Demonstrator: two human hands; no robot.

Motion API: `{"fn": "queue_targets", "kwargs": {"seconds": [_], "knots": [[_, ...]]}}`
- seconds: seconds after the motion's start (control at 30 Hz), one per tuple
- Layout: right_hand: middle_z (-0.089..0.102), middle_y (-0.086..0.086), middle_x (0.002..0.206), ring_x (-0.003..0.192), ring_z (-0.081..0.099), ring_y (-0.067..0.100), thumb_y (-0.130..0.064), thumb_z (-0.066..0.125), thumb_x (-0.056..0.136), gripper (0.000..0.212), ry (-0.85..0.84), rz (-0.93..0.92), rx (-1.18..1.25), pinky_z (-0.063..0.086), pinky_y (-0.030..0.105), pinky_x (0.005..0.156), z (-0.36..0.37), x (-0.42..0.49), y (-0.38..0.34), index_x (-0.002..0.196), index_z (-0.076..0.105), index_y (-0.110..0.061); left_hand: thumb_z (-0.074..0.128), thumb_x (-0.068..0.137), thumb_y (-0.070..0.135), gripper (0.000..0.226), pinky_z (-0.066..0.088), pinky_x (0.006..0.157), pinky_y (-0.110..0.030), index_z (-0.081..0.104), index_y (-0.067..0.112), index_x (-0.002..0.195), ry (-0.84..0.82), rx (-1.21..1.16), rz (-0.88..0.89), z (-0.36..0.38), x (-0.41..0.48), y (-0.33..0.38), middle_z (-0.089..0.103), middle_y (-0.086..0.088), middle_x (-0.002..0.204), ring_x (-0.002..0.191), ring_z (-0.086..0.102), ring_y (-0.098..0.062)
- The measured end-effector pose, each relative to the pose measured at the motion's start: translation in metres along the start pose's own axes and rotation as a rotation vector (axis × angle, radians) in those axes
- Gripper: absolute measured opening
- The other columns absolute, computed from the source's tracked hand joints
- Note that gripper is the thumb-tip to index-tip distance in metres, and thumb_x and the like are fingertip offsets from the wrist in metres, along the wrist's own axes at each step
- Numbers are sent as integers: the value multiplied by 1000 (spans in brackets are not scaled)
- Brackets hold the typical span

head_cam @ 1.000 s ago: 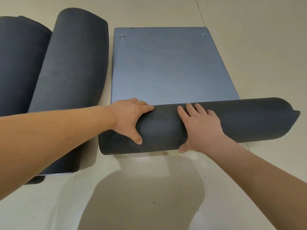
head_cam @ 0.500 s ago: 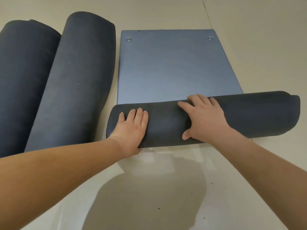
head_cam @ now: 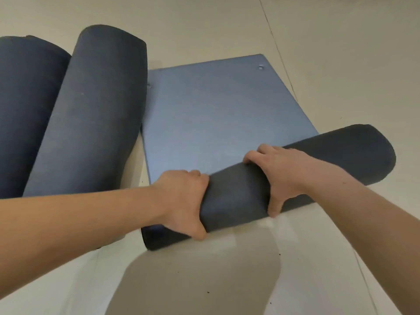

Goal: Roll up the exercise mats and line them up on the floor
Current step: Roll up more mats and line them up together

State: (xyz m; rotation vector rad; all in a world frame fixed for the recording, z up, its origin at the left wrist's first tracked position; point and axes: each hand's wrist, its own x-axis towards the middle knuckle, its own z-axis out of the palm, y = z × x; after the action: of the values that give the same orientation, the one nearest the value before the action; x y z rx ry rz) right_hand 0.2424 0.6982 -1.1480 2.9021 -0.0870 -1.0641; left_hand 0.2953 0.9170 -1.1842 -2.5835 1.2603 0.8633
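A blue exercise mat (head_cam: 218,114) lies partly unrolled on the pale floor, with two eyelets near its far edge. Its near end is wound into a dark roll (head_cam: 236,196) that runs slantwise from lower left to upper right. My left hand (head_cam: 181,201) grips the roll near its left end, fingers over the top and thumb on the near side. My right hand (head_cam: 281,173) grips it at the middle in the same way. Two fully rolled dark mats lie side by side to the left: one (head_cam: 91,114) beside the flat mat, the other (head_cam: 25,110) at the frame's left edge.
Pale floor (head_cam: 341,53) spreads to the right and beyond the mat, crossed by a thin seam line. A shadow falls on the floor just below the roll. A few dark specks dot the near floor.
Both hands shifted from lying flatter on the roll to curling around it. The view has tilted, so the roll now slants, and a little less of the flat mat shows.
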Motion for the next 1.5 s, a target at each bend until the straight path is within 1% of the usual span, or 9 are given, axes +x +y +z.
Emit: {"fn": "queue_targets", "kwargs": {"seconds": [0.1, 0.33, 0.47, 0.57, 0.7, 0.87, 1.0, 1.27, 1.5], "knots": [[39, -5, 141, 134, 43, 25, -50, 97, 55, 121, -100, 21, 12, 45, 50, 107, 3, -9, -2, 154, 26, -41, 83, 52, 68, 70, 60, 76, -36, 54, 34, 105, -155, -180, 24, -3, 2, 2, 63, 14, 94, 82, 65, -12], [40, -3, 139, 133, 44, 27, -75, 85, 57, 113, 248, 108, 123, 48, 46, 96, 7, 0, -21, 149, 29, -41, 102, 56, 51, 77, 60, 96, -37, 68, 41, 125, -227, -665, -78, -25, 35, -81, 73, 18, 122, 105, 74, -10], [48, -8, 126, 118, 50, 22, -68, 89, 60, 85, 346, 73, 316, 37, 36, 84, 8, 18, -16, 128, 45, -40, 86, 67, 71, 98, 52, 105, -39, 48, 34, 149, 29, -339, -104, -34, 30, -86, 53, 14, 143, 128, 58, -14], [47, -5, 130, 124, 46, 25, -72, 77, 73, 70, 442, 92, 327, 41, 42, 98, 6, 33, -17, 131, 54, -40, 69, 87, 63, 63, 55, 91, -42, 53, 32, 140, 312, 24, -68, -33, 13, -70, 55, 7, 134, 120, 59, -21], [46, 4, 137, 131, 42, 29, -72, 46, 96, 61, 517, 154, 121, 39, 53, 110, 4, 51, -38, 145, 53, -38, 64, 80, 73, 101, 48, 99, -43, 29, 11, 152, 174, 217, -116, 15, 2, -31, 39, -16, 149, 135, 44, -36], [25, 7, 165, 154, 21, 33, -90, 71, 60, 126, 205, 7, 5, 29, 58, 121, -19, 56, -26, 162, 16, -39, 72, 74, 78, 144, 16, 128, -57, -13, 3, 162, 176, 181, -223, 47, 22, -36, -5, -26, 171, 159, 1, -46], [-8, 20, 170, 157, -6, 43, -82, 83, 50, 163, 225, 82, -311, 13, 70, 122, 15, 68, -34, 159, -23, -27, 75, 67, 78, 143, 25, 125, -55, -3, 5, 162, 223, 147, -240, 50, 37, -45, 12, -23, 168, 155, 16, -44], [42, 9, 143, 131, 43, 32, -82, 78, 46, 137, 355, -42, -359, 43, 54, 101, -6, 68, -18, 155, 10, -33, 79, 55, 72, 107, 51, 98, -42, 35, 21, 139, 277, 55, -142, 18, 31, -58, 54, 1, 126, 112, 56, -23], [50, -14, 131, 117, 57, 21, -81, 86, 33, 139, -168, -92, -214, 52, 43, 94, -16, 14, -5, 150, 19, -49, 85, 51, 72, 86, 59, 80, -38, 48, 32, 118, -41, -255, 14, 11, 0, -24, 63, 13, 100, 88, 64, -15]]}}
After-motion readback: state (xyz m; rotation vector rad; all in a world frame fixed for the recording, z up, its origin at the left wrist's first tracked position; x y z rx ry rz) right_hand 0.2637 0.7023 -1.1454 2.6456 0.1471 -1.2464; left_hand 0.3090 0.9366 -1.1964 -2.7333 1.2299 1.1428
